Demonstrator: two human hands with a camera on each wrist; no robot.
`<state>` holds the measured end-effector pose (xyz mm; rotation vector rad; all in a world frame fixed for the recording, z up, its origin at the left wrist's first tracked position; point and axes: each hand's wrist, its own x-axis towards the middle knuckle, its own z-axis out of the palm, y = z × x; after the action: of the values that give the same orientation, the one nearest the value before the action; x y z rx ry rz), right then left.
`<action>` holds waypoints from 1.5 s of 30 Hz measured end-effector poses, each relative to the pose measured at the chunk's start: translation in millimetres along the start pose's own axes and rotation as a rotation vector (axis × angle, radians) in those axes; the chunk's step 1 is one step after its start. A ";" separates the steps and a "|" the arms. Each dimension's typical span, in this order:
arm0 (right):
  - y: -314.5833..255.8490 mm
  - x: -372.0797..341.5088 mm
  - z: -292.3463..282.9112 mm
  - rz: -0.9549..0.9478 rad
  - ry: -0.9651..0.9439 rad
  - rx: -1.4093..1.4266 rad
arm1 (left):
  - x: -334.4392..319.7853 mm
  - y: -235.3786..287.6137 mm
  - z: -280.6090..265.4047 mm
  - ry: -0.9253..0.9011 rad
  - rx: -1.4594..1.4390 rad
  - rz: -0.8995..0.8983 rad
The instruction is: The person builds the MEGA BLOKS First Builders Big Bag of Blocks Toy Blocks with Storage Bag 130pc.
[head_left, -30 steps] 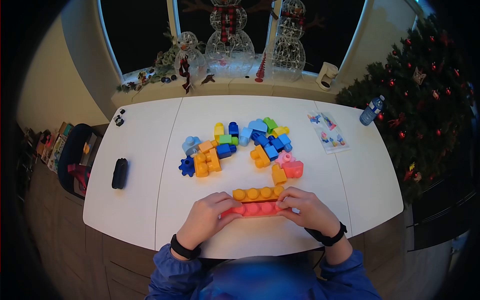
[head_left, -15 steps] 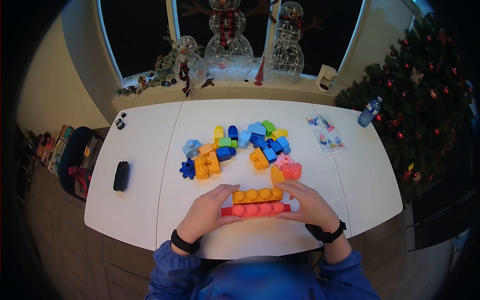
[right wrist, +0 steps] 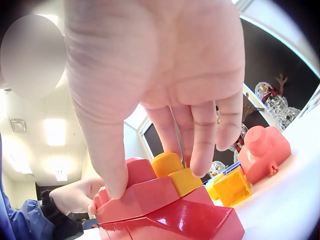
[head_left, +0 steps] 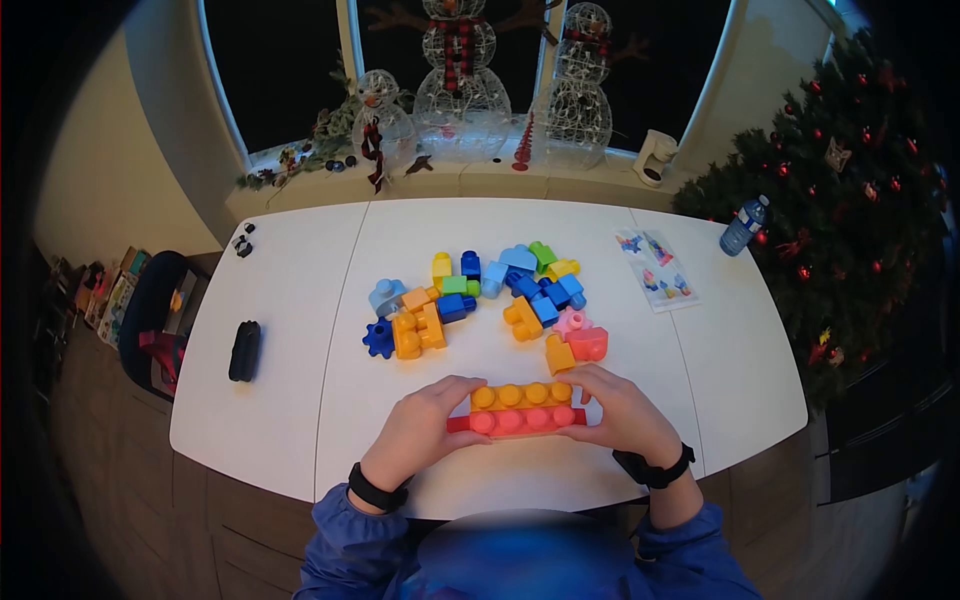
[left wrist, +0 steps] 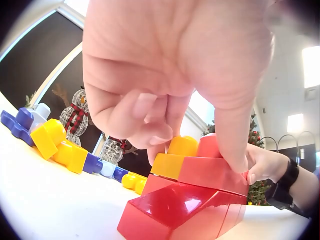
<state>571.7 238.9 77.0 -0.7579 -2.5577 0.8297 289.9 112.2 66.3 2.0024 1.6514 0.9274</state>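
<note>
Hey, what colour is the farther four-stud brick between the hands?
The farther four-stud brick is yellow-orange, best seen in the head view.

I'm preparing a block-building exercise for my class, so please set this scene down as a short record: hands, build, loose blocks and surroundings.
Left hand: thumb on the long pink block, fingers at the long yellow block
Right hand: the same, at the opposite end
Build: yellow and pink side by side on a red base with slanting ends; pink nearer the person
Loose blocks: several colours, beyond the build
Table: white; picture sheet and bottle to the right, dark case to the left
</note>
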 end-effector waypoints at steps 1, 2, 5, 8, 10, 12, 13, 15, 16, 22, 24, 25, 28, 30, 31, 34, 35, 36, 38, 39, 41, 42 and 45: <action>0.8 0.1 0.2 -0.002 0.000 -0.002 | -0.2 -0.1 0.0 -0.002 0.004 0.000; 1.3 0.0 0.1 -0.005 0.001 -0.004 | -0.1 0.0 0.0 -0.006 0.002 -0.003; -4.2 6.1 -16.3 0.069 -0.135 0.053 | 0.0 0.1 0.3 -0.009 0.002 -0.001; 19.3 17.5 -17.6 -0.043 0.025 -0.122 | -0.6 0.3 1.2 -0.007 0.010 0.001; 24.5 35.4 -21.3 -0.093 0.010 -0.257 | 0.3 2.8 0.5 -0.023 0.011 -0.019; 36.8 51.3 -19.8 -0.132 -0.022 -0.382 | 0.3 3.2 1.7 -0.020 0.014 -0.022; 49.3 59.0 -14.6 -0.146 -0.046 -0.439 | 0.3 3.0 2.1 -0.018 0.016 -0.024; 57.4 69.1 -11.4 -0.139 -0.117 -0.494 | 0.0 2.7 2.2 -0.015 0.020 -0.022; 57.2 73.6 -11.0 -0.119 -0.164 -0.492 | 0.0 2.4 2.2 -0.013 0.022 -0.021; 68.9 82.0 -5.2 -0.108 -0.221 -0.426 | 0.4 3.0 1.5 -0.025 0.009 -0.030; 68.0 81.5 -5.8 -0.081 -0.236 -0.415 | 0.6 3.5 1.0 -0.031 0.008 -0.032; 63.4 81.8 -8.4 -0.054 -0.254 -0.409 | 0.6 3.6 0.8 -0.034 0.009 -0.033; 51.4 78.8 -11.2 -0.047 -0.233 -0.374 | 0.2 3.1 1.4 -0.029 0.016 -0.025; 48.6 77.5 -11.1 -0.033 -0.226 -0.287 | 0.2 2.5 1.8 -0.029 0.016 -0.023; 48.1 77.3 -11.2 -0.010 -0.238 -0.214 | 0.3 2.2 2.0 -0.028 0.015 -0.021; 46.8 74.3 -11.4 -0.022 -0.194 -0.106 | -0.2 0.9 3.0 -0.026 0.019 -0.021; 46.9 73.0 -11.7 -0.040 -0.166 -0.088 | 0.1 1.3 2.5 -0.029 0.015 -0.027; 50.7 73.0 -11.1 -0.083 -0.123 -0.093 | 0.5 2.0 1.6 -0.032 0.011 -0.032; 55.4 74.2 -10.0 -0.168 -0.037 -0.102 | 0.3 1.3 2.6 -0.025 0.012 -0.024; 56.1 72.2 -10.9 -0.136 -0.011 -0.077 | 0.2 -1.1 4.1 -0.013 0.016 -0.010; 32.3 70.1 -19.8 -0.074 0.041 -0.024 | 0.4 -2.3 4.8 -0.006 0.013 -0.008; 20.8 69.0 -21.7 -0.104 0.083 -0.005 | 0.9 -1.9 4.2 -0.012 0.005 -0.019; -10.9 65.8 -20.6 -0.196 0.144 0.031 | 3.5 1.0 -0.4 -0.065 -0.001 -0.088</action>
<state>524.7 278.8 109.8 -0.5272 -2.4373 0.7230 290.7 115.3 68.1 1.9213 1.6881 0.8229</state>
